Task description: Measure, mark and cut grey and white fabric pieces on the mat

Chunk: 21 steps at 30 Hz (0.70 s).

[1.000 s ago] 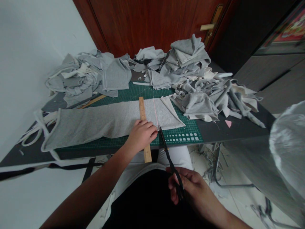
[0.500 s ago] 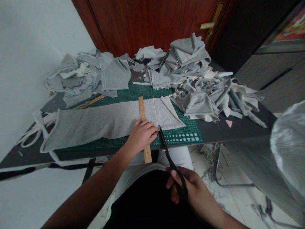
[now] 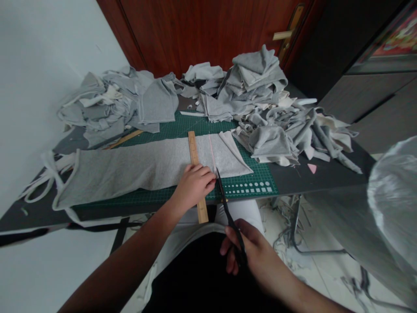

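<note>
A long strip of grey fabric (image 3: 156, 163) lies across the green cutting mat (image 3: 172, 128), its right end partly folded over. A pinkish line (image 3: 213, 152) runs across it. My left hand (image 3: 196, 181) presses on the wooden ruler (image 3: 193, 148) laid over the strip. Its fingers are closed at the fabric's near edge, their tips partly hidden. In my right hand (image 3: 246, 250) is a pair of black-handled scissors (image 3: 227, 208). The blades point away from me and meet the near edge by the pink line, just right of my left fingers.
Grey fabric heaps lie at the back left (image 3: 110, 100), back right (image 3: 254, 82) and right (image 3: 276, 139). A second wooden ruler (image 3: 127, 138) is partly under the left heap. A pink scrap (image 3: 312, 168) and clear plastic bag (image 3: 394, 195) are on the right.
My right hand has shifted slightly left and forward with the scissors, and their tips sit a little farther in at the fabric's edge. My left hand and the ruler hold almost the same place.
</note>
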Each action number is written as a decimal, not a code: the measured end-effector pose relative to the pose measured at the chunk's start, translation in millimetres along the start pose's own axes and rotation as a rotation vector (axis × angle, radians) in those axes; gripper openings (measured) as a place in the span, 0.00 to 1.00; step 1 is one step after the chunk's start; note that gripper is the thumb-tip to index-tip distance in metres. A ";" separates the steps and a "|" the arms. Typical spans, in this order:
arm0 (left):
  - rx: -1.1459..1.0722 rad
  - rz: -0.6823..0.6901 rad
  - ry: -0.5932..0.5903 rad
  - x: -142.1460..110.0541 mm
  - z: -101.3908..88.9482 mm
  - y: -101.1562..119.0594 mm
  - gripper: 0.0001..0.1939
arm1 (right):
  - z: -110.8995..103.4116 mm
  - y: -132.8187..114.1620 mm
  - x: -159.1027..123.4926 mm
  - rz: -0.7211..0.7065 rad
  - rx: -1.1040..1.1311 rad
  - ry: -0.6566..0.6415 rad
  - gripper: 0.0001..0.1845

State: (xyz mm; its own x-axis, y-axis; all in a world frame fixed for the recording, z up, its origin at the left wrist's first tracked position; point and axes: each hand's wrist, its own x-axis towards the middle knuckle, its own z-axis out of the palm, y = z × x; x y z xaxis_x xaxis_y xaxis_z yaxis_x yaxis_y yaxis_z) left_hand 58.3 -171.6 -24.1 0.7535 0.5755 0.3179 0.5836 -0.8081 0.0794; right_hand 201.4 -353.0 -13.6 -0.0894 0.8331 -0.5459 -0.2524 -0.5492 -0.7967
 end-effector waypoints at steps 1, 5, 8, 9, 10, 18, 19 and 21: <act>-0.003 -0.002 -0.002 0.1 0.2 -0.2 0.06 | 1.0 0.3 1.2 0.003 0.008 -0.004 0.35; -0.013 -0.009 -0.013 0.6 0.4 -0.7 0.06 | 2.6 0.7 5.6 0.017 0.018 -0.021 0.35; -0.021 -0.009 -0.010 0.7 0.4 -1.1 0.05 | 2.2 0.0 7.9 0.018 0.015 -0.023 0.34; -0.024 -0.007 -0.006 0.6 0.6 -1.3 0.05 | 1.9 -0.3 8.5 0.018 0.014 -0.021 0.34; -0.027 -0.007 -0.005 0.6 0.8 -1.6 0.05 | 1.5 -0.5 8.9 0.019 0.013 -0.018 0.34; -0.065 0.006 0.038 0.3 5.1 -4.6 0.04 | -2.6 -1.1 11.1 0.028 0.013 -0.033 0.35; -0.066 0.009 0.040 0.4 5.4 -4.7 0.04 | -2.6 -1.1 11.6 0.030 0.017 -0.030 0.35; -0.068 0.010 0.045 0.5 5.5 -4.8 0.04 | -2.2 -1.1 12.4 0.033 0.019 -0.028 0.36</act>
State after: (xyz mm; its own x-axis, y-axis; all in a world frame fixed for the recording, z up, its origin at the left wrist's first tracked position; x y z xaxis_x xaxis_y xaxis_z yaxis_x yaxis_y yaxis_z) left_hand 57.5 -166.7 -29.5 0.7439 0.5624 0.3611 0.5530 -0.8213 0.1400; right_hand 202.7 -342.2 -20.0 -0.1245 0.8162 -0.5642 -0.2668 -0.5752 -0.7733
